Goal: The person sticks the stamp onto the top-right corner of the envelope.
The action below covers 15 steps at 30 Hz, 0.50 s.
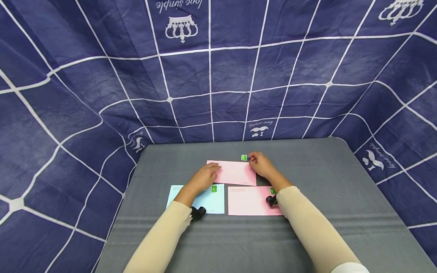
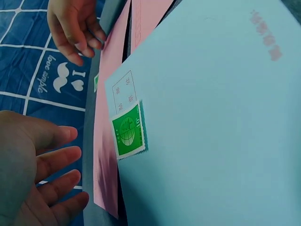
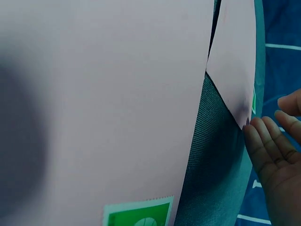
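Observation:
A pink envelope (image 1: 235, 173) lies at the back of the table, with a loose green stamp (image 1: 244, 157) just beyond its far edge. My left hand (image 1: 205, 176) reaches over the left end of that envelope, fingers spread and relaxed in the left wrist view. At its right end is my right hand (image 1: 262, 165), its fingertips right at the envelope's corner in the right wrist view. Nearer lie a light blue envelope (image 2: 211, 117) bearing a green stamp (image 2: 128, 132), and a second pink envelope (image 1: 250, 201) with a green stamp (image 3: 138, 215). My forearms partly cover both.
All the envelopes lie on a grey cloth-covered table (image 1: 239, 242). A dark blue curtain (image 1: 232, 72) with white lines rises behind and at both sides. Black wrist cameras (image 1: 198, 213) hang over the nearer envelopes.

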{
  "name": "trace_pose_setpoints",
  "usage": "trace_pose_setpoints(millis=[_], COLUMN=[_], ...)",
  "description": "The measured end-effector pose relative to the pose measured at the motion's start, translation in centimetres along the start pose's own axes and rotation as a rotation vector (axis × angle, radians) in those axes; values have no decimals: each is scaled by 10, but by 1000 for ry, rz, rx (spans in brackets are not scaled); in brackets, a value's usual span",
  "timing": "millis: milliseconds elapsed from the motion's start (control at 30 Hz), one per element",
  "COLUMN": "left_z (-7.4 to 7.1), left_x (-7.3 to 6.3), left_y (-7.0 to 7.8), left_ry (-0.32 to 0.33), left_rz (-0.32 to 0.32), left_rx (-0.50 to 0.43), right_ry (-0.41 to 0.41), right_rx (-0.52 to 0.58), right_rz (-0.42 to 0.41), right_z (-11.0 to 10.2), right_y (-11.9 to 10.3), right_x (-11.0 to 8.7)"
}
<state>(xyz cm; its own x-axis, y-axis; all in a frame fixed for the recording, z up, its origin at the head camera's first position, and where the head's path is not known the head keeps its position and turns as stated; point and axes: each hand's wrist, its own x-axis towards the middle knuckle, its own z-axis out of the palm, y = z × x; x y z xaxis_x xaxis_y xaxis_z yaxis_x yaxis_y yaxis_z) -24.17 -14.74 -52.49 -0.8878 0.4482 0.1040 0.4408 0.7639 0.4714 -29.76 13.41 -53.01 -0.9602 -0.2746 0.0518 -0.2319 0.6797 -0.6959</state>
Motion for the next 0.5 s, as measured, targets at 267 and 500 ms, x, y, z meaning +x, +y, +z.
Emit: trace_pose_setpoints(millis=[267,500], left_z=[1,2], left_x=[8,10], left_y=[1,1], left_ry=[-81,-132], left_rz=[4,19], left_rx=[53,91], right_ry=[7,8], right_rx=[-29,-43], right_rz=[21,48], right_z=[1,6], right_y=[3,5], right_x=[9,17])
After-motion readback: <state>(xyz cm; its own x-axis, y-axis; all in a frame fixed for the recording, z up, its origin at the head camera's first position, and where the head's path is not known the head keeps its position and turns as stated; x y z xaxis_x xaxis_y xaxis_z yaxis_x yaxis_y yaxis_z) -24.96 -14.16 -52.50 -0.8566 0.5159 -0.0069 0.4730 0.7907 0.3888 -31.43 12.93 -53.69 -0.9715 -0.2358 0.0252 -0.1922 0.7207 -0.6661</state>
